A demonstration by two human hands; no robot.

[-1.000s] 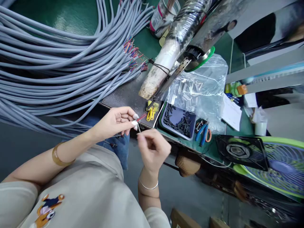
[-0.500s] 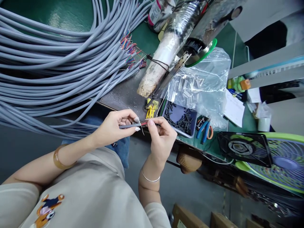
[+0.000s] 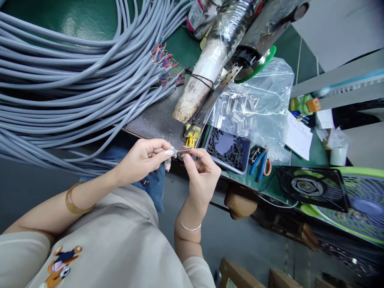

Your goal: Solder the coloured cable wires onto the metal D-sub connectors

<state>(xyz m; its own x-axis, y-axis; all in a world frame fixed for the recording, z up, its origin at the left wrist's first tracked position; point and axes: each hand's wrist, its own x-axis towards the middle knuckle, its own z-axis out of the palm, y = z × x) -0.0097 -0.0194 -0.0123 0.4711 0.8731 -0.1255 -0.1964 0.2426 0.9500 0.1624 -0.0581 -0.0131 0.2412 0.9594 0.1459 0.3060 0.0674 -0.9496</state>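
In the head view my left hand (image 3: pixel 148 158) pinches a grey cable close to its stripped end, with most of the cable hidden behind the fingers. Crumpled silvery-white film (image 3: pixel 168 163) hangs at the fingertips, around where the jacket ends. Thin coloured wires (image 3: pixel 183 150), red and green among them, stick out to the right. My right hand (image 3: pixel 203 170) is closed at these wires, thumb and index finger around a fine strand that is hard to make out. Just beyond the hands, a yellow cutting tool (image 3: pixel 191 139) lies at the bench edge.
Many grey cables (image 3: pixel 75 68) with stripped ends cover the left bench. A wrapped pipe (image 3: pixel 198 80) slants overhead. To the right are a tray (image 3: pixel 225 142) of small black tubes, a plastic bag (image 3: pixel 264 100) of clear pieces, blue-handled pliers (image 3: pixel 260 166) and a black fan (image 3: pixel 310 187).
The silvery film now hangs down from my left fingertips, and green shows among the wires. My right hand has shifted slightly left. The grey jacket is now covered by my left fingers.
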